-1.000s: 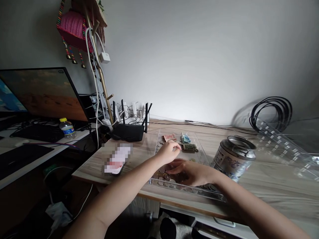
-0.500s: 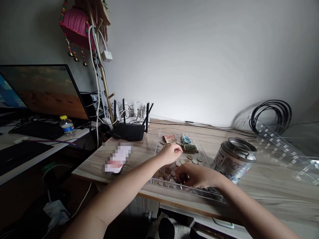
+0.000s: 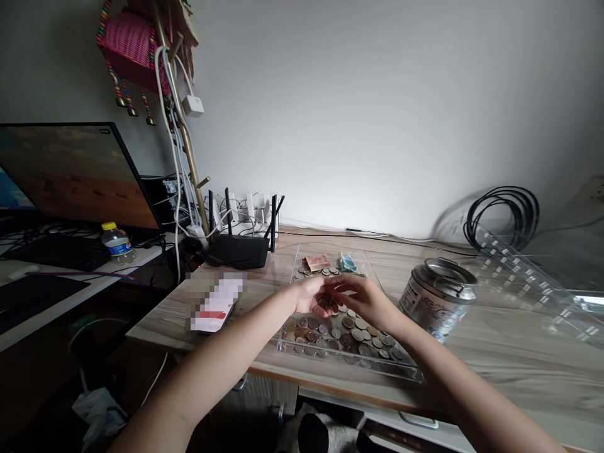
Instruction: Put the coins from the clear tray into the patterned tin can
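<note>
left hand (image 3: 312, 296) cupped, right hand (image 3: 367, 298) curled over it (can't tell what either grip holds); slackening could drop anything inside onto coins (image 3: 358, 335).

The left forearm (image 3: 236, 355) and right forearm (image 3: 453, 374) stretch bare over the table's (image 3: 514, 371) front edge, angled toward each other. The left hand (image 3: 310, 294) is cupped, palm partly upward, fingers curled. The right hand (image 3: 365, 297) arches back uppermost, fingertips at the left fingers; their exact contact is unclear.
</note>
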The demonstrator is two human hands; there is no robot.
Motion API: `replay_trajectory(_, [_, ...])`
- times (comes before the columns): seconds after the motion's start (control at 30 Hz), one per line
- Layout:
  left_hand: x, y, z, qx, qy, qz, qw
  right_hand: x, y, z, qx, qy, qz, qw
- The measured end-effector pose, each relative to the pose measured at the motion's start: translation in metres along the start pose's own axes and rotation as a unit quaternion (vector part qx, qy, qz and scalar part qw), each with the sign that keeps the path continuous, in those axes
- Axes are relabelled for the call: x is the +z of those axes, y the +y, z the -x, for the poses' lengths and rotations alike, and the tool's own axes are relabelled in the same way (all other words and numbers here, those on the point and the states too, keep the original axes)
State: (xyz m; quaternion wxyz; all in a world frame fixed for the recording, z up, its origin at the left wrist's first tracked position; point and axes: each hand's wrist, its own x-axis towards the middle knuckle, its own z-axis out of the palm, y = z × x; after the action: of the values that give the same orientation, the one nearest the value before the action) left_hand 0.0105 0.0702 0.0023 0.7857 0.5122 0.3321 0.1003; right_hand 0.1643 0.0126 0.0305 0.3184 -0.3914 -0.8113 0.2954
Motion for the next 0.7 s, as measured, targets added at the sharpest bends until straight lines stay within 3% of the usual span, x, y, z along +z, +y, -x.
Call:
replay_trajectory(0.1, [-0.004,-0.002,-0.002,0.012,0.021,0.010,1.000,-0.017,0.000,0.008,0.038,-0.007,0.158,0.987])
replay_trajectory(0.23, [-0.003,-0.002,-0.001,0.020,0.026,0.007,0.999,-0.031,0.001,0.019,0.083,-0.188,0.240,0.949])
replay_trajectory(0.33, [0.001,-0.001,0.002,0.022,0.037,-0.010,0.999,-0.026,-0.003,0.022,0.063,-0.264,0.227,0.935])
replay_trajectory(0.5, [0.003,-0.001,0.003,0.040,0.052,-0.028,0.997,-0.013,-0.006,0.022,0.061,-0.293,0.228,0.927])
replay_trajectory(0.7, [0.003,-0.001,0.002,0.031,0.055,-0.028,0.998,-0.012,0.001,0.024,0.071,-0.300,0.231,0.923])
